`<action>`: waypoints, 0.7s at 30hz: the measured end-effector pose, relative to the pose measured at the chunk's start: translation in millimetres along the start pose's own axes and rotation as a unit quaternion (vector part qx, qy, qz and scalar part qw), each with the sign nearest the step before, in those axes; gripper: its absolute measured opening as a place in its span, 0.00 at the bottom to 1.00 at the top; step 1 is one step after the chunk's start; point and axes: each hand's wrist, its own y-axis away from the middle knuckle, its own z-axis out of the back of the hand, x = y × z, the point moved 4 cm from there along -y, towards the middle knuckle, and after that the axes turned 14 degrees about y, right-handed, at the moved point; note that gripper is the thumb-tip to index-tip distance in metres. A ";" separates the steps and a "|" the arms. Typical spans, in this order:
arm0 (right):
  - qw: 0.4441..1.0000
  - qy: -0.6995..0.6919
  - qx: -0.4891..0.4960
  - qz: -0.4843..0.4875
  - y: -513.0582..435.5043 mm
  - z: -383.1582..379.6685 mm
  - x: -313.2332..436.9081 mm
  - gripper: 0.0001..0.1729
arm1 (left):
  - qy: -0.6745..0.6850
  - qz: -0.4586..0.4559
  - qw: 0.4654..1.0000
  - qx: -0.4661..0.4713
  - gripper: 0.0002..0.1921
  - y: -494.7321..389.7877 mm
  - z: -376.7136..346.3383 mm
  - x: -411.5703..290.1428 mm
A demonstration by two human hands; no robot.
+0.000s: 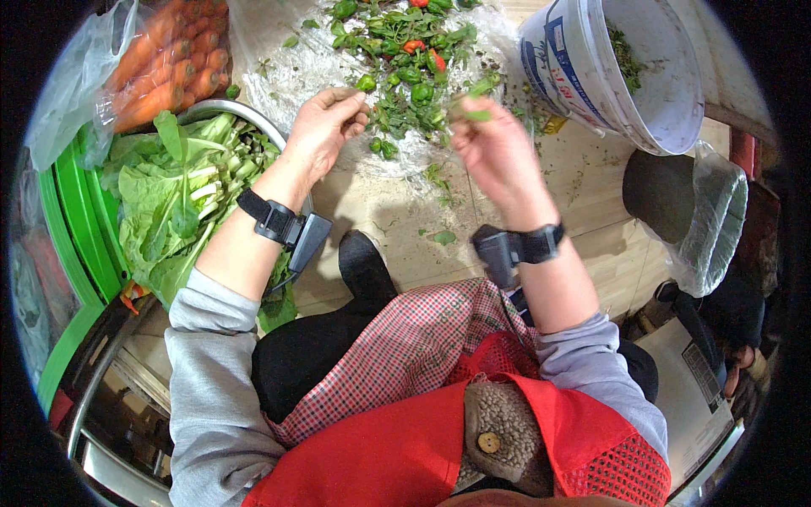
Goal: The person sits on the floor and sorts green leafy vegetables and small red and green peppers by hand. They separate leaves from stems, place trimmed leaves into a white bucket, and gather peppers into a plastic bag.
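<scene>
My left hand [329, 127] pinches a small green pepper [365, 83] at the tips of its thumb and index finger. Blurred by motion, my right hand [497, 142] holds a green leafy sprig [478, 114] between its fingers. Beyond and between the hands, a heap of small green and red peppers [421, 94] lies mixed with loose leaves [405, 120]. Crumpled clear plastic sheeting [285, 76] is spread under the heap on the floor. Two green peppers [383, 147] rest at its near edge, between my wrists.
At the left stand a metal basin [266, 120] of leafy greens [165, 209], a bag of carrots [171, 76] and a green crate [85, 215]. A white bucket [671, 76] with plant scraps and a plastic-lined bin [665, 196] stand at the right. Leaf bits litter the floor [405, 222].
</scene>
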 end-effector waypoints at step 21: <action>0.818 0.565 -0.038 0.097 -61.5 15.4 -64.8 0.17 | -0.160 0.009 0.985 -0.060 0.16 2.6 14.6 0.3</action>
